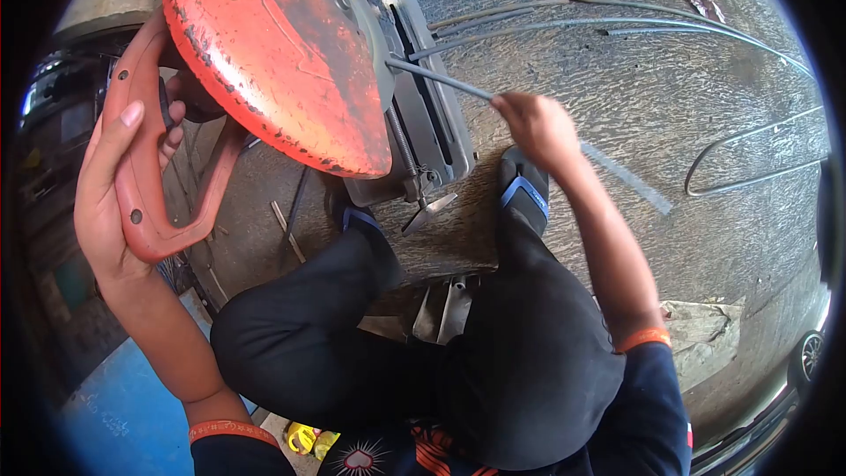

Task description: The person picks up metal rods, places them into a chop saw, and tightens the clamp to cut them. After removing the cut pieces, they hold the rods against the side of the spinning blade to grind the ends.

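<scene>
A chop saw with a worn red blade guard (282, 79) stands in front of me on the left. My left hand (104, 203) is wrapped round its red D-shaped handle (134, 145), fingertips at the trigger inside the loop. Below the guard, part of the grey cutting disc (381, 53) shows over the dark metal base (445, 115). My right hand (542, 130) is closed on a thin grey metal rod (445, 79). One end of the rod meets the lower edge of the disc; the other sticks out behind my wrist, slanting to the right.
Long thin rods (617, 23) and a bent metal rod (745, 143) lie on the rough floor to the right. My feet in sandals (526, 194) flank the clamp handle (429, 213). A blue surface (132, 405) is at lower left, and part of a vehicle wheel (811, 354) at far right.
</scene>
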Demonstrator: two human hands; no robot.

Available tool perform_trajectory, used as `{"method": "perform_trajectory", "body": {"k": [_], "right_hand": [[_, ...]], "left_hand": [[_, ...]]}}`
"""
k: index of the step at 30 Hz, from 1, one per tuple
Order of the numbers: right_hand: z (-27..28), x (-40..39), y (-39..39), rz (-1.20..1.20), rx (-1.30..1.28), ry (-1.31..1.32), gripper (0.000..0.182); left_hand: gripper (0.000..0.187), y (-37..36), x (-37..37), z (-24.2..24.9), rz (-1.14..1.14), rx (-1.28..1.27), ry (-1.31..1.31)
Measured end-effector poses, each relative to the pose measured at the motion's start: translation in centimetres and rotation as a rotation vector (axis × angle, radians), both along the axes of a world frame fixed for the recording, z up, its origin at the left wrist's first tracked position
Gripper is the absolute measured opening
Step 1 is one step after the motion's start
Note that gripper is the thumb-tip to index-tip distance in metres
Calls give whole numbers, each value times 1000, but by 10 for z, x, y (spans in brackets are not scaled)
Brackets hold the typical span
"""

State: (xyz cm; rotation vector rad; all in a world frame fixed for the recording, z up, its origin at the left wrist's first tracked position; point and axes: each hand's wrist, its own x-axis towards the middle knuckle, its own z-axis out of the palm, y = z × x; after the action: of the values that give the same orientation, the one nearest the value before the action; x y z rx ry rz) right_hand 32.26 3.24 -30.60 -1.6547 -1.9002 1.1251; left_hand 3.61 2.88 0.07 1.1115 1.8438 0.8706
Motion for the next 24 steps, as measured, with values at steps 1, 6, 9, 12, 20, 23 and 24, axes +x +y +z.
{"method": "perform_trajectory", "body": {"k": [1,6,9,12,20,23,24], "right_hand": [[7,6,11,57,75,-62,30],[9,21,63,250,391,-143,28],[26,21,77,309,341,-264,25],[27,23,86,343,369,-310,24],[31,20,92,342,549,-340,23],[38,17,96,335,527,-347,21],[37,16,97,333,525,-346,21]], "left_hand": [[57,0,3,0,0,8,3],[52,-1,-3,2,17,5,-75],[52,-1,-4,1,17,6,-80],[52,-1,-2,1,31,23,-66],[51,-1,-2,2,39,4,-60],[51,-1,-5,1,49,20,-70],[51,-1,-5,2,41,17,-75]]}}
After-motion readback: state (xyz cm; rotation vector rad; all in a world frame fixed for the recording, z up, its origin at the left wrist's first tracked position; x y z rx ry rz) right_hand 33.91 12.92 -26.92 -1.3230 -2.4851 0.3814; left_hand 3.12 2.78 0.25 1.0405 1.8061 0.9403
